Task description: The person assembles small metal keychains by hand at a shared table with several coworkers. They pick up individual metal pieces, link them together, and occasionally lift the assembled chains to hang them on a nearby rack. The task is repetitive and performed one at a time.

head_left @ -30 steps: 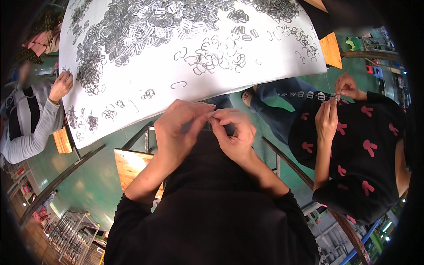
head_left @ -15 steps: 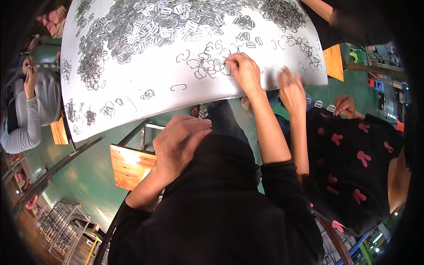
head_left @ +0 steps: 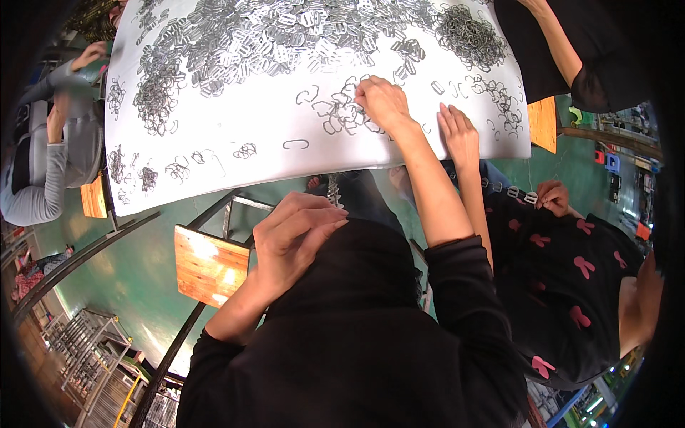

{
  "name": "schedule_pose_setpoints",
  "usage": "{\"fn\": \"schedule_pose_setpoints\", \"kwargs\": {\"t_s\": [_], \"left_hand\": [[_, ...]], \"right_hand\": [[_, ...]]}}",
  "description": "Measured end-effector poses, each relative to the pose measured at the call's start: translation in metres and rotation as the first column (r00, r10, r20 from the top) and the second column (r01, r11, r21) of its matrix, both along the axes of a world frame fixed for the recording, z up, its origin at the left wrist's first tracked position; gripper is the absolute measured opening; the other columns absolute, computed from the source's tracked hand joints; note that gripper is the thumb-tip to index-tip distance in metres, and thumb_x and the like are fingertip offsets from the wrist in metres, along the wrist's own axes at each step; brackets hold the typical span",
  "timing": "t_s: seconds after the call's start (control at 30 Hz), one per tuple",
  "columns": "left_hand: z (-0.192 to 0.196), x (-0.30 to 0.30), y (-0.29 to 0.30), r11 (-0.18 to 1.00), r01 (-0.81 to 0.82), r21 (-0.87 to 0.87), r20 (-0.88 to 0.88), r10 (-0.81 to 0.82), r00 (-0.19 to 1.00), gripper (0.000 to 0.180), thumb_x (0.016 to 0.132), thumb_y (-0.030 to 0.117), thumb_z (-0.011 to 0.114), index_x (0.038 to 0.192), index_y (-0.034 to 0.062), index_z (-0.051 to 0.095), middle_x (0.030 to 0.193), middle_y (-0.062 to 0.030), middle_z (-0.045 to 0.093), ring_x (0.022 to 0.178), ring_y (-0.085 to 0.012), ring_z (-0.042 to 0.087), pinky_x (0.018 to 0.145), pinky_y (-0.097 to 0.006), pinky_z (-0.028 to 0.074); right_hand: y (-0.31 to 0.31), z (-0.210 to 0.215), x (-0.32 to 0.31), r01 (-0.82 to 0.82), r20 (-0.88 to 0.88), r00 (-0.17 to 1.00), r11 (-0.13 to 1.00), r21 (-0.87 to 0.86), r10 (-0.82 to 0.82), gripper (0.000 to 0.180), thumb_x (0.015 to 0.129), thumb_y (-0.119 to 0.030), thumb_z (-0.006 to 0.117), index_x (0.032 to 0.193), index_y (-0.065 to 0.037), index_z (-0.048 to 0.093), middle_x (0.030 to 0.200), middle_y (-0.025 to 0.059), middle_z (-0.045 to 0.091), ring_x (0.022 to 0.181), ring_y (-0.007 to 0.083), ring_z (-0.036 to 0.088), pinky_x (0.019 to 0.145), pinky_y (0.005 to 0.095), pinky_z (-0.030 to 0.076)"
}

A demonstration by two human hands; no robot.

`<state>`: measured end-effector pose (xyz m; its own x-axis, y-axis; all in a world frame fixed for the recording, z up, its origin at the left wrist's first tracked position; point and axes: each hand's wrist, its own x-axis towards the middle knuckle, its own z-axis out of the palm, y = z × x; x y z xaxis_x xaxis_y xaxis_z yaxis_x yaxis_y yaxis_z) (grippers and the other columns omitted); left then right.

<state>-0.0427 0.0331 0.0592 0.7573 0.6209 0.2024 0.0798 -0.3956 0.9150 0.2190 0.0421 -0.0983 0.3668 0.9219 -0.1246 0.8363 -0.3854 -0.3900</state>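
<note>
A single wide fisheye view looks steeply down from the wearer's head, close above the black-sleeved forearms that enter from the lower edge. It faces forward across the white-topped desk (head_left: 235, 167), which fills the upper frame and bends toward the rim. The green floor (head_left: 135, 271) shows below, perhaps far beneath. The dark corners are lost to the lens rim.

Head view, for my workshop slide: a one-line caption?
Right hand picks metal wire hooks off a white table; left hand waits, curled.

I see bare white tabletop (head_left: 235, 175) along the near edge; heaped grey metal wire clips (head_left: 271, 36) and a co-worker's hand (head_left: 460, 135) block beyond.
</note>
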Motion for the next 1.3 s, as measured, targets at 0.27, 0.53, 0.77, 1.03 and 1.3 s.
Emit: {"fn": "schedule_pose_setpoints", "kwargs": {"t_s": [0.27,0.53,0.77,1.03,1.3], "left_hand": [[0.005,-0.007,-0.002,1.0,-0.007,0.015,-0.015,0.008,1.0,0.016,0.075,-0.004,0.07,0.09,0.0023,0.069,0.088,-0.0094,0.066,0.076,-0.0199,0.063,0.065,-0.028,0.051],[-0.002,-0.018,-0.006,0.986,0.018,-0.168,0.058,-0.008,0.998,0.02,0.079,-0.009,0.062,0.097,-0.0006,0.066,0.093,-0.0105,0.066,0.084,-0.0186,0.067,0.072,-0.027,0.056],[0.0,-0.019,-0.007,0.96,0.19,-0.207,0.098,-0.173,0.98,0.018,0.081,-0.01,0.061,0.097,-0.0031,0.063,0.1,-0.0097,0.062,0.091,-0.0166,0.064,0.082,-0.028,0.053],[0.005,-0.005,-0.025,0.959,0.247,-0.14,0.15,-0.226,0.962,0.021,0.079,-0.007,0.065,0.099,0.0007,0.064,0.093,-0.0071,0.065,0.078,-0.0133,0.066,0.065,-0.023,0.054],[0.019,-0.006,-0.046,0.877,0.449,-0.169,0.326,-0.38,0.866,0.027,0.084,-0.004,0.061,0.111,-0.0026,0.056,0.107,-0.011,0.06,0.098,-0.017,0.061,0.082,-0.03,0.054]], "right_hand": [[0.002,-0.012,-0.004,-0.029,0.248,0.969,0.992,0.119,-0.002,0.006,0.082,-0.008,0.06,0.088,-0.005,0.058,0.091,0.0108,0.063,0.092,0.0313,0.06,0.078,0.0421,0.048],[-0.026,0.03,-0.029,0.649,-0.8,0.567,0.705,0.287,-0.196,0.019,0.08,0.005,0.061,0.096,0.0,0.052,0.084,0.01,0.064,0.074,0.016,0.065,0.062,0.0265,0.052],[-0.134,0.157,-0.141,0.806,-0.929,0.358,0.473,0.357,0.091,0.033,0.079,0.01,0.064,0.103,0.0,0.043,0.088,0.0122,0.062,0.075,0.0171,0.065,0.065,0.0265,0.054],[-0.17,0.18,-0.197,0.846,-0.893,0.449,0.339,0.411,-0.039,0.03,0.079,0.014,0.063,0.098,-0.002,0.046,0.092,0.0116,0.063,0.078,0.0174,0.065,0.071,0.028,0.055],[-0.213,0.189,-0.222,0.692,-0.67,0.721,0.119,0.712,-0.177,0.029,0.077,0.014,0.066,0.095,0.002,0.047,0.087,0.0144,0.065,0.081,0.0166,0.066,0.074,0.0273,0.056]]}}
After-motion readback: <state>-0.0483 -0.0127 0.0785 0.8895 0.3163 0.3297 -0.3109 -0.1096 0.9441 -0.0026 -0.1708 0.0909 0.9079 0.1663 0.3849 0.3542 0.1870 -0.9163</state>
